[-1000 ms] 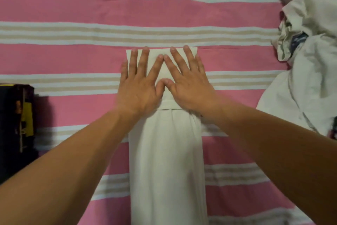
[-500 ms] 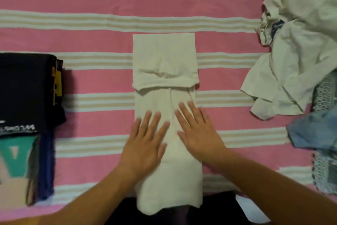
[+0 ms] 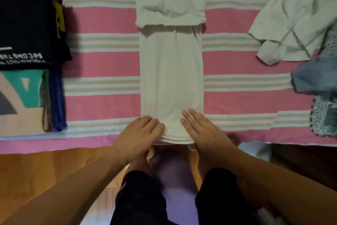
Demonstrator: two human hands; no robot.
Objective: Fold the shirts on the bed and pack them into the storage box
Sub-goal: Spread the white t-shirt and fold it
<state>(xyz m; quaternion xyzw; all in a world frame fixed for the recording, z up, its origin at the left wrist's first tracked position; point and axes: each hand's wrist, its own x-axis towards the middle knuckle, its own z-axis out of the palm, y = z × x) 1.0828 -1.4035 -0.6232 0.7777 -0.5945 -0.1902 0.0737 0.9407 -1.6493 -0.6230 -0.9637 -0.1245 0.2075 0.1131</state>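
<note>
Bedside now: both hands slid to the white shirt [image 3: 171,71] hem, left grip [image 3: 140,133] curling, right [image 3: 202,130] flat.

I see 2 open lanes of bare bed [image 3: 102,60] on either side of the long white shirt [image 3: 171,71], where a hand could slide flat. The left lane is closed off by the stack of folded shirts [image 3: 27,42]; the right lane ends at the heap of unfolded clothes [image 3: 295,24] and a blue garment [image 3: 315,77]. My left hand [image 3: 140,133] and right hand [image 3: 202,130] already fill the shirt's near end at the bed's edge
</note>
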